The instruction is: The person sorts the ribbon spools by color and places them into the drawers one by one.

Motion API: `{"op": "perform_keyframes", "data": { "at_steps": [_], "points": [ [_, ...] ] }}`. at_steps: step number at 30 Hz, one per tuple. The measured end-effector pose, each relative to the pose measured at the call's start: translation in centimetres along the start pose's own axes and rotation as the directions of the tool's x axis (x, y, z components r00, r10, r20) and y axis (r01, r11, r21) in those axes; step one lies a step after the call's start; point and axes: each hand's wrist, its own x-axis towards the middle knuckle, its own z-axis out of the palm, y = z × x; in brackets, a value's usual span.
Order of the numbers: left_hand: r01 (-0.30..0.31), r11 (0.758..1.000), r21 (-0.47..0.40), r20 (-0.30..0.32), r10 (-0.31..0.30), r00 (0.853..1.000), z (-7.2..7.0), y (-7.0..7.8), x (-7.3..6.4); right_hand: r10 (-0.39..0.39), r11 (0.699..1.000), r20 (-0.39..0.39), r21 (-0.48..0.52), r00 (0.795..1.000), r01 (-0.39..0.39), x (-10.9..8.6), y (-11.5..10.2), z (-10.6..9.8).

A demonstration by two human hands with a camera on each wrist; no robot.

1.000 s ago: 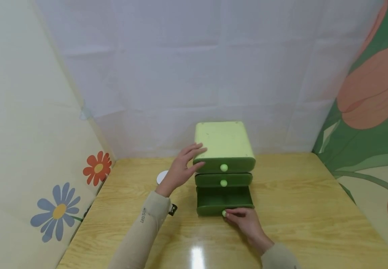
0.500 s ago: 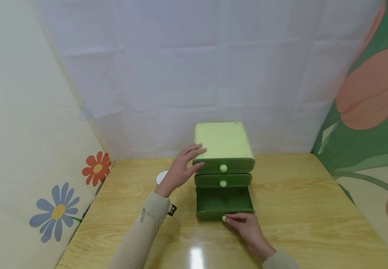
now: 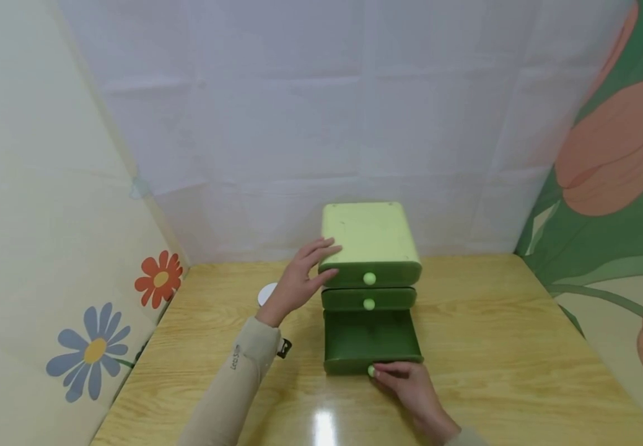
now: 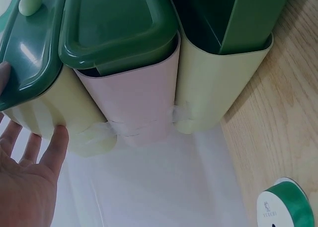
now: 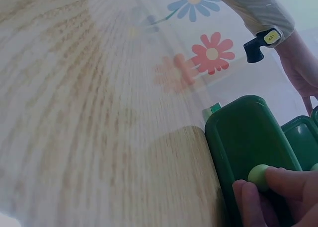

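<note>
A small three-drawer cabinet point(image 3: 368, 232) with a pale yellow-green top and dark green drawer fronts stands on the table. Its bottom drawer point(image 3: 371, 337) is pulled out, and no contents show inside. My right hand point(image 3: 413, 390) pinches the round light-green knob point(image 5: 259, 178) of that drawer between thumb and fingers. My left hand point(image 3: 299, 279) rests on the cabinet's upper left corner with fingers spread and extended. In the left wrist view, the middle section has a pink shell point(image 4: 136, 100), and clear tape joins the sections. The top and middle drawers are in, or nearly so.
A roll of green ribbon point(image 4: 283, 204) with a white label lies on the table point(image 3: 494, 347) left of the cabinet, partly behind my left arm. White cloth point(image 3: 299, 124) hangs close behind the cabinet. Flower-printed panels flank the table on both sides.
The bottom drawer has slid further out toward me, with my right hand pinching its knob throughout. My left hand stays in place on the cabinet's corner.
</note>
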Motion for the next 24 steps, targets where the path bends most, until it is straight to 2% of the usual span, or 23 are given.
{"op": "perform_keyframes", "data": {
  "at_steps": [15,24],
  "points": [
    [-0.018,1.0,0.015,-0.029,0.018,0.999,0.38,0.05,-0.18,0.013,0.997,0.036,0.075,0.999,-0.016,-0.47,0.75,-0.17],
    [-0.024,1.0,-0.007,-0.038,0.024,0.999,0.91,-0.28,-0.35,0.018,0.995,0.041,0.093,0.999,-0.022,-0.47,0.67,-0.14]
  ]
}}
